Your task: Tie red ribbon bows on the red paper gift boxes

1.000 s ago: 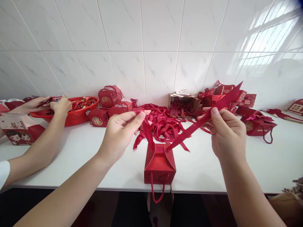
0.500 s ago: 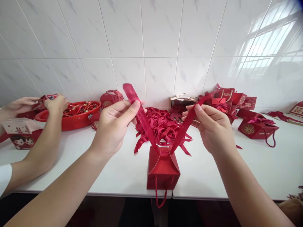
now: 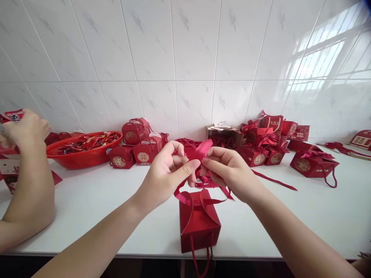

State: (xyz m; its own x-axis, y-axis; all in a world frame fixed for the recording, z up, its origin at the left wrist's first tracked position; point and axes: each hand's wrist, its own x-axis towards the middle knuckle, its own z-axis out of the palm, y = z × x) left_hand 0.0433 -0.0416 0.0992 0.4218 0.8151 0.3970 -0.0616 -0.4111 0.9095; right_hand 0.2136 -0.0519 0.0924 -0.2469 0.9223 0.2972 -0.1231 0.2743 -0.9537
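A small red gift box (image 3: 199, 227) stands at the table's front edge, its rope handle hanging over the side. Dark red ribbon (image 3: 205, 148) runs through the top flaps and loops up into both hands. My left hand (image 3: 174, 166) pinches one part of it between thumb and fingers. Close beside it, my right hand (image 3: 224, 166) grips the other part, with the two strands crossing between the fingertips. The exact crossing is partly hidden by the fingers. Behind the hands lies a pile of loose ribbons (image 3: 185, 143), mostly covered.
A red basin (image 3: 84, 156) of wrapped sweets stands at the left, near a co-worker's arm (image 3: 31, 185). Red boxes (image 3: 143, 152) are stacked by the wall. More finished boxes (image 3: 257, 154) sit at the right, with another box (image 3: 313, 164) further right.
My hands have come together from wide apart, bringing the two ribbon ends across each other above the box. The co-worker's arm has shifted left, away from the basin.
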